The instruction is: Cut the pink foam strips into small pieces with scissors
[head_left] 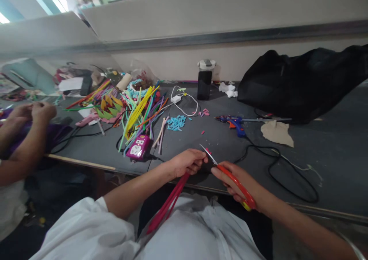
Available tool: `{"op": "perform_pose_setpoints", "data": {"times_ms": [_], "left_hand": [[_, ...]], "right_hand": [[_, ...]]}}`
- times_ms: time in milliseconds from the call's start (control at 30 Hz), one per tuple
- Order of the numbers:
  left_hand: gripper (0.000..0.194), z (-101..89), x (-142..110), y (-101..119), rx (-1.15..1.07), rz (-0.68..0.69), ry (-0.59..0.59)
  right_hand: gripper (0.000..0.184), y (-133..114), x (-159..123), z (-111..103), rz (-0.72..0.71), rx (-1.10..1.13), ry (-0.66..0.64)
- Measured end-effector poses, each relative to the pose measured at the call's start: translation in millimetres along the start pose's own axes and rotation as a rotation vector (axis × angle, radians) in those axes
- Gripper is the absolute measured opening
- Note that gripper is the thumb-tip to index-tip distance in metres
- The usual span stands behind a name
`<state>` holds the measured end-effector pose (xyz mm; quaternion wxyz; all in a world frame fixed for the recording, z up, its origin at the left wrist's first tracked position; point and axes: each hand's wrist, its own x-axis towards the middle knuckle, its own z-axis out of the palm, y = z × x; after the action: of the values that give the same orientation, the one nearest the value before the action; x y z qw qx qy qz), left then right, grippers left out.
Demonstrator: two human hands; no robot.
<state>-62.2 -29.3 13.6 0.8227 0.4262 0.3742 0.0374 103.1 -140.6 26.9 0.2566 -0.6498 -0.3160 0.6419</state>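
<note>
My left hand [188, 162] is closed around a bundle of long pink-red strips, which look like pipe cleaners [168, 204]; they trail down over my lap. Their short ends poke out past the fingertips. Close by on the right, my right hand [234, 179] grips scissors [237, 181] with red and yellow handles. The scissor blades point up and left, right beside the strip ends at my left fingertips. On the table beyond lie a small pink piece [202, 132] and a pile of short blue pieces [176, 123].
Colourful pipe cleaners [140, 110] heap at the left behind a purple power outlet box [138, 147]. A blue glue gun [237, 126] with a looping black cord lies right, near a beige scrap [277, 133]. A dark bottle [204, 80] and black bag [299, 80] stand behind. Another person's hands [34, 112] work far left.
</note>
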Motion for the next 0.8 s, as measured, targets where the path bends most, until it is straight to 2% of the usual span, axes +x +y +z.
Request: {"op": "perform_pose_setpoints", "data": {"times_ms": [167,267,400,500,600,800], "left_hand": [[0.031,12.9,-25.0,-5.2,-0.061,-0.021,-0.142],[0.030,22.6,-34.9,-9.3,-0.079,-0.078,-0.246],[0.030,30.7,-38.9,-14.4,-0.110,-0.124,-0.312],[0.029,31.5,-39.5,-16.9,-0.124,-0.129,-0.331],[0.027,29.7,-40.5,-18.1,-0.140,-0.144,-0.359],[0.025,28.6,-42.7,-19.0,-0.168,-0.173,-0.404]], "right_hand": [[0.052,1.3,-13.4,-4.5,-0.310,-0.072,0.153],[0.058,0.3,-18.3,-6.0,-0.443,-0.036,0.166],[0.060,0.4,-20.6,-2.4,-0.510,-0.009,0.135],[0.054,1.7,-21.7,2.2,-0.545,-0.022,0.078],[0.048,2.0,-23.2,4.7,-0.572,-0.076,0.072],[0.047,3.5,-24.8,4.1,-0.546,-0.134,0.071]]}}
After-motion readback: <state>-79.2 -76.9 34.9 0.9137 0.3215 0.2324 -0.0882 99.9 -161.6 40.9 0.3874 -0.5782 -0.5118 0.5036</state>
